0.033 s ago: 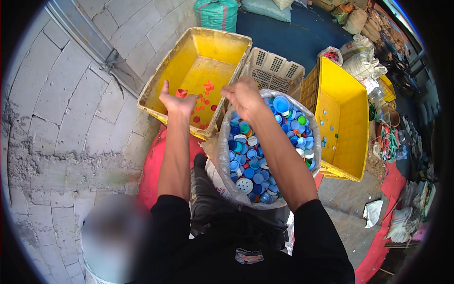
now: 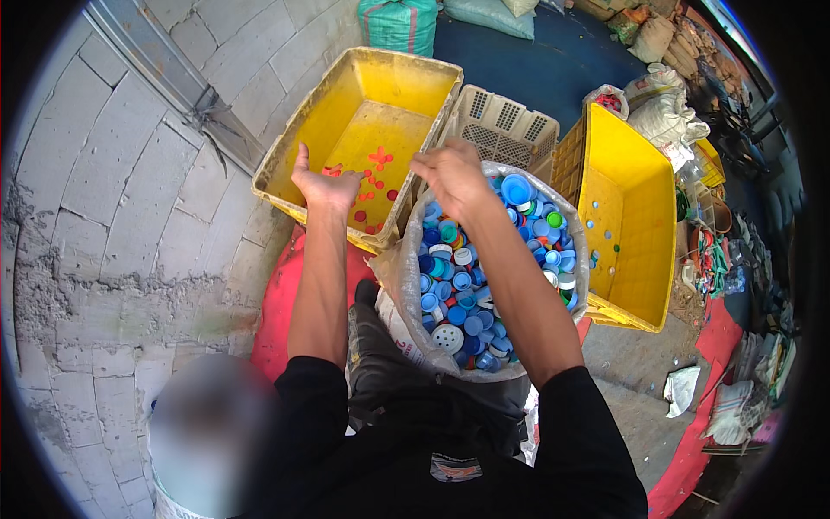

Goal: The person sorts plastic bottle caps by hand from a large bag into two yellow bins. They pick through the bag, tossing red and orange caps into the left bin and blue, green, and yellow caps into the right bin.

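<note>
Over the bins: both hands are up.
Left hand (image 2: 327, 187): fingers wide, above the yellow bin (image 2: 298, 143) with red caps (image 2: 378, 158).
Right hand (image 2: 450, 173): fingers curled, grip unclear, above the bag of caps (image 2: 406, 268).

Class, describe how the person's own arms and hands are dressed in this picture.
Both forearms are bare. Black sleeves are pushed up to about the elbows. The left hand and right hand wear no gloves; no rings, watch or markings are visible.

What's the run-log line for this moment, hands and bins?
left hand: open over near rim of left yellow crate, red caps inside | right hand: above sack of bottle caps, grip unclear | right yellow crate: few caps
</note>
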Demonstrator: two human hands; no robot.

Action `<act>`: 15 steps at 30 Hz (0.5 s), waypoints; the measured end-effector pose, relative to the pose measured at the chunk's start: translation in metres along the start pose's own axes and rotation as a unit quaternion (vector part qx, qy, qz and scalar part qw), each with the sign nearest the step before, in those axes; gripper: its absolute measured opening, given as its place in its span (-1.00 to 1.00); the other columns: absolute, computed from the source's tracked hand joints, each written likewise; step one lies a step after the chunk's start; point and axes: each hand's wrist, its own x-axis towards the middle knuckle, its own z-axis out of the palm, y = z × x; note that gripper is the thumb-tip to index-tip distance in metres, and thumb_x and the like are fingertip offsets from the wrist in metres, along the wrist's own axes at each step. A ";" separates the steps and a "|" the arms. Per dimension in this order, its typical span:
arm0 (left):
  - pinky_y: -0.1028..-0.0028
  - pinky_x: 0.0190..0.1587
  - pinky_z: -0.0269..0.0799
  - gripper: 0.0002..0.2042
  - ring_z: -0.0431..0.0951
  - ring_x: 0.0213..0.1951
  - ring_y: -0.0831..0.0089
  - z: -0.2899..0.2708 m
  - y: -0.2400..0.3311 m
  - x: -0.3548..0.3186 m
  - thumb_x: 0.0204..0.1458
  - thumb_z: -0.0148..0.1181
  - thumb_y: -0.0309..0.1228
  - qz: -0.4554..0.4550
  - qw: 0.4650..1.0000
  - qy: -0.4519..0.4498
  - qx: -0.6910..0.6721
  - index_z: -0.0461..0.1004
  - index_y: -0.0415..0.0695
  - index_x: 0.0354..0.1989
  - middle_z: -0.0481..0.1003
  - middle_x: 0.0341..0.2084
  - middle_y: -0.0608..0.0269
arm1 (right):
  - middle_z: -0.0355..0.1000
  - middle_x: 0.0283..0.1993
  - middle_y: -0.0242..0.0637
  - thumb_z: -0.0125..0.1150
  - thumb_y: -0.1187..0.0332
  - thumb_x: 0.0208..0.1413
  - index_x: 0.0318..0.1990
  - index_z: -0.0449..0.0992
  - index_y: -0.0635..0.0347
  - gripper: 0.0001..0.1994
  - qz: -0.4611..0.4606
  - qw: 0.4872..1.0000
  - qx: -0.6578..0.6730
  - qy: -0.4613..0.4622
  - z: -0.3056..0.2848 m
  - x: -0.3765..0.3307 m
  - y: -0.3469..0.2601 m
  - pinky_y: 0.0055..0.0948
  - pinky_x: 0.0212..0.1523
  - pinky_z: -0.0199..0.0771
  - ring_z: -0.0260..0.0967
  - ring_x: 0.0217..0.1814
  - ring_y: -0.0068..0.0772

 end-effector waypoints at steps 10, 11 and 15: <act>0.34 -0.06 0.47 -0.71 0.50 -0.21 0.34 -0.024 -0.046 -0.073 0.22 0.07 -0.20 -0.037 0.986 0.011 0.162 0.42 -0.10 -0.48 0.49 -0.29 0.17 | 0.18 0.22 0.23 -0.03 0.63 0.15 0.21 0.14 0.51 -0.55 -0.065 0.994 0.026 0.083 -0.112 -0.108 -0.029 -0.28 0.17 0.42 0.38 0.13 -0.05; 0.38 -0.14 0.47 -0.69 0.49 -0.32 0.40 -0.022 -0.055 -0.083 0.21 0.09 -0.19 -0.037 0.977 -0.010 0.212 0.42 -0.09 -0.53 0.49 -0.38 0.22 | 0.18 0.22 0.23 -0.03 0.63 0.15 0.21 0.14 0.51 -0.55 -0.069 0.993 0.027 0.088 -0.122 -0.122 -0.029 -0.28 0.17 0.42 0.38 0.13 -0.05; 0.47 -0.32 0.45 -0.65 0.46 -0.47 0.50 -0.022 -0.082 -0.118 0.19 0.14 -0.20 -0.028 0.956 -0.072 0.281 0.41 -0.10 -0.61 0.48 -0.47 0.25 | 0.36 0.09 0.00 0.00 0.58 0.18 0.12 0.27 0.42 -0.65 -0.093 0.979 -0.063 0.167 -0.142 -0.175 -0.015 -0.39 0.03 0.49 0.45 -0.01 -0.28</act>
